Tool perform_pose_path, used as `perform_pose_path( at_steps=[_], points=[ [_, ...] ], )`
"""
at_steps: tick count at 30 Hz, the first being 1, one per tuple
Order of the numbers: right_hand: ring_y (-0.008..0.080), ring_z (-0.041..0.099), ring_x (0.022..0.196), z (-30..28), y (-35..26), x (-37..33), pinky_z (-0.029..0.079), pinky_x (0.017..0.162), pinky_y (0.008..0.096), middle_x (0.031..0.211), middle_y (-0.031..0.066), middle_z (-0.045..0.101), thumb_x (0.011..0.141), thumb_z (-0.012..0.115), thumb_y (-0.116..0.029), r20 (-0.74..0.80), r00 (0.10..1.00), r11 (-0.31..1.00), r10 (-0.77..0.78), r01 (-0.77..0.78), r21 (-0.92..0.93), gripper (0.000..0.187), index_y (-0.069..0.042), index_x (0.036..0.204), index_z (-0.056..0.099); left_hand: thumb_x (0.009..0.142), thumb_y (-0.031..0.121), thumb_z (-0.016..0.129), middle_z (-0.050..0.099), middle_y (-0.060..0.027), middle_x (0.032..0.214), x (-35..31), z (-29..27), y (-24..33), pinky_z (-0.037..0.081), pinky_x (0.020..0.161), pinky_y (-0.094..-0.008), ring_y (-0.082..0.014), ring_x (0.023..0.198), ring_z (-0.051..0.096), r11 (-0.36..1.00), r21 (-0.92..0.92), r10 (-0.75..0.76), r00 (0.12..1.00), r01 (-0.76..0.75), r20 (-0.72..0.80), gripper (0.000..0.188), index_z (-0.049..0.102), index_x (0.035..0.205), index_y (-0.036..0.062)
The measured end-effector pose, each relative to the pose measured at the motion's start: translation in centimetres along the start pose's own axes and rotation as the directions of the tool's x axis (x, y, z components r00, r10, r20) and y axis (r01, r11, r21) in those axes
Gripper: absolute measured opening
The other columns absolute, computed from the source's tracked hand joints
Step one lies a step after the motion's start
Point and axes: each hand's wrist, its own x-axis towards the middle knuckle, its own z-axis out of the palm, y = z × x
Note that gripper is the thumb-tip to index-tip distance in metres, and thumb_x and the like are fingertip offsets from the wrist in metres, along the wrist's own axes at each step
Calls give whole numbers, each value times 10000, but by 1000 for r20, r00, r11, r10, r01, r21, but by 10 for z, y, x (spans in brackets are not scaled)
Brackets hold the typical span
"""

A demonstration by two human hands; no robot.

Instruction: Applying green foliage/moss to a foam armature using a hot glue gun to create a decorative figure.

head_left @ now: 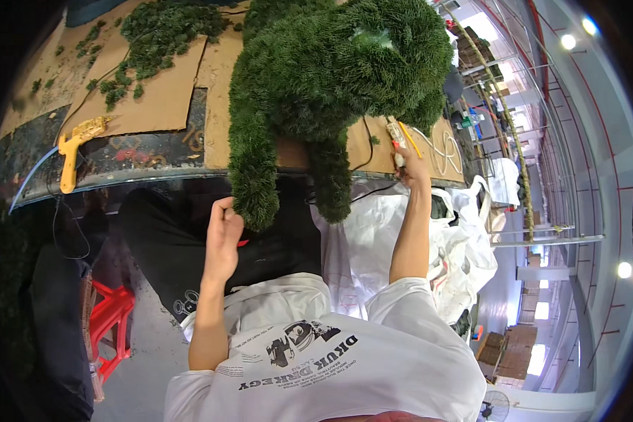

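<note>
A large figure covered in artificial green foliage point(288, 84), shaped like an animal, lies over the worktable, two of its legs hanging past the near edge. My left hand point(224, 235) is at the end of its left leg point(253, 179), fingers curled in against the foliage. Whether a small piece is pinched there is hidden. At the table's right side, my right hand point(413, 169) closes around what looks like a pale glue gun point(394, 132), partly covered by my fingers. A thin yellow stick point(410, 139) lies beside it.
On the left, a yellow glue gun point(70, 156) rests at the table edge point(155, 177) with its cord hanging down. Loose green sprigs point(158, 42) lie on cardboard point(165, 98). White sacks point(464, 239) stand at right; a red stool point(112, 316) is at lower left, near another person's dark-clothed leg point(60, 330).
</note>
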Motion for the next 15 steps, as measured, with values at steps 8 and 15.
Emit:
perform_pose_path(
  at_steps=[8,15],
  points=[
    [141,539,700,-35,2,-115,483,808,367,994,85,636,950,595,-82,107,907,218,-407,-17,976,283,-5,1221,567,1118,346,480,557,-39,1181,3,-33,-39,479,999,-323,-155,1094,559,996,-56,-68,993,73,94,422,486,1365,4],
    [191,522,586,10,-27,-235,425,710,414,868,109,602,926,631,-193,137,674,439,-726,301,846,320,-28,1198,601,1121,417,450,599,-73,1331,3,-44,-62,450,1018,-289,-142,1222,584,968,-183,-154,982,173,113,497,499,1392,4]
  ],
)
